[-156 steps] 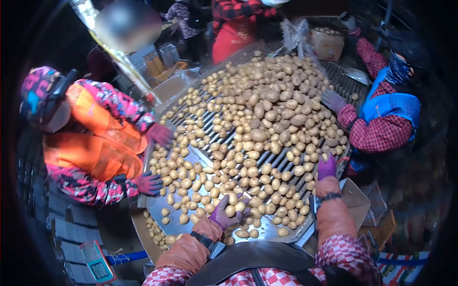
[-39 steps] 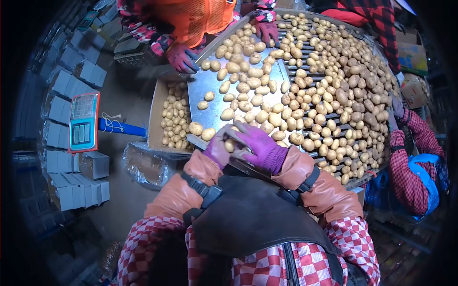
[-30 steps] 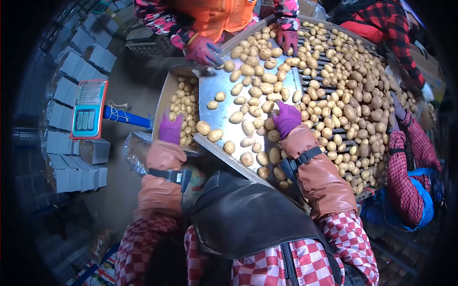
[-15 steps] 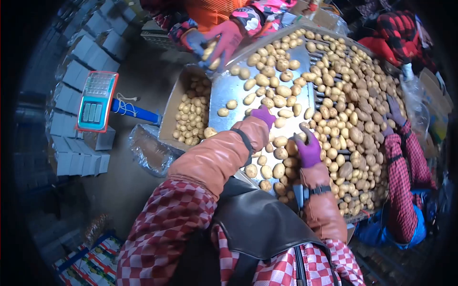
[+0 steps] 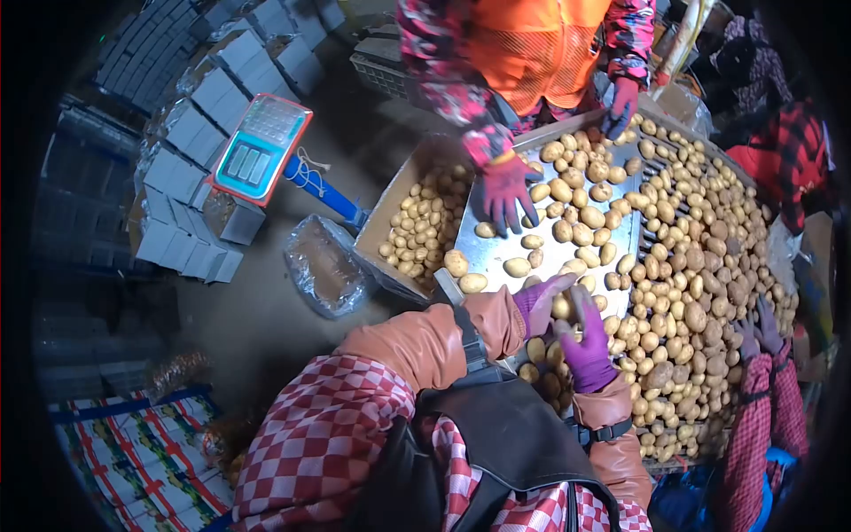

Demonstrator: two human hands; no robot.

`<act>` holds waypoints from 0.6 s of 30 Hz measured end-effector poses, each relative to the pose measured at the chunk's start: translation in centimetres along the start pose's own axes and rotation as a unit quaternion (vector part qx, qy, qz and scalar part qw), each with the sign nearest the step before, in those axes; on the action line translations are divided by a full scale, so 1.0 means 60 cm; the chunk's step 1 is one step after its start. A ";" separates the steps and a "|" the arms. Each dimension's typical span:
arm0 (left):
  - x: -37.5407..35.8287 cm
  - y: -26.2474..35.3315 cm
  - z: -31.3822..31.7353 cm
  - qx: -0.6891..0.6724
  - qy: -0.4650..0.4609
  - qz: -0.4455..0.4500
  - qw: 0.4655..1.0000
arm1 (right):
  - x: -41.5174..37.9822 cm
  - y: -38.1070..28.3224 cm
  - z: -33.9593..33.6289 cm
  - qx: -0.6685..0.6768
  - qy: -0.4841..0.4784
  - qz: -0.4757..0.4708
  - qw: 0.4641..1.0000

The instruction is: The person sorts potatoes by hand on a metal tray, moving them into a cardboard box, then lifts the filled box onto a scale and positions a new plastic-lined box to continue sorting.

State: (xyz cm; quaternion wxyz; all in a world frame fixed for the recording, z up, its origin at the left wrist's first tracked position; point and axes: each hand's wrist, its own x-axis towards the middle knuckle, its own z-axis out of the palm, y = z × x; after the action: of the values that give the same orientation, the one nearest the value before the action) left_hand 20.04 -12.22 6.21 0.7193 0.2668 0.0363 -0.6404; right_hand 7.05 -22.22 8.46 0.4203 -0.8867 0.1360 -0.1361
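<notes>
Several potatoes [image 5: 563, 308] lie between my two purple-gloved hands at the near end of a shiny metal sorting tray [image 5: 496, 270]. My left hand [image 5: 541, 306] reaches over them from the left, fingers stretched toward the right. Facing it, my right hand [image 5: 589, 344] has its thumb and fingers apart, fingertips close to the same potatoes. Just below both hands, more potatoes [image 5: 551, 383] sit in a container against my apron [image 5: 523, 417]. Loose potatoes [image 5: 581, 215] cover the far part of the tray.
Opposite, a co-worker in an orange vest [image 5: 536, 53] has one red-gloved hand [image 5: 507, 191] on the tray. Another person's gloved hands [image 5: 761, 330] touch the potato heap [image 5: 700, 284] at right. Left stand a carton of small potatoes [image 5: 421, 222], a scale [image 5: 259, 151] and a plastic-lined box [image 5: 326, 266].
My hands have drawn together at the tray's near end; the left came back from mid-tray. The co-worker opposite, who held potatoes, now has hands down at the tray. The view has shifted.
</notes>
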 end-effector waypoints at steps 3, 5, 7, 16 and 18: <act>0.001 0.026 -0.095 -0.045 0.062 -0.045 0.996 | -0.019 0.025 0.002 0.016 -0.005 0.008 1.000; -0.041 0.082 -0.132 0.060 0.119 0.118 0.984 | -0.037 0.015 -0.014 0.156 0.056 0.114 0.980; -0.082 0.161 -0.178 0.270 0.174 0.298 0.899 | -0.071 0.066 -0.033 0.082 0.100 0.106 0.986; -0.087 0.152 -0.245 0.527 0.333 0.340 0.705 | -0.234 0.130 -0.086 -0.025 0.280 0.230 0.932; -0.063 0.095 -0.231 0.544 0.219 0.342 0.734 | -0.294 0.136 -0.102 -0.144 0.304 0.240 0.911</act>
State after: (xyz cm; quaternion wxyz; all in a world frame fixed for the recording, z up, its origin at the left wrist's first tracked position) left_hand 28.76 -2.67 -2.21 0.5938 0.7400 -0.2559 -0.1853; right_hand -12.51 -25.24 3.56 0.2464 -0.7939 0.4842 -0.2729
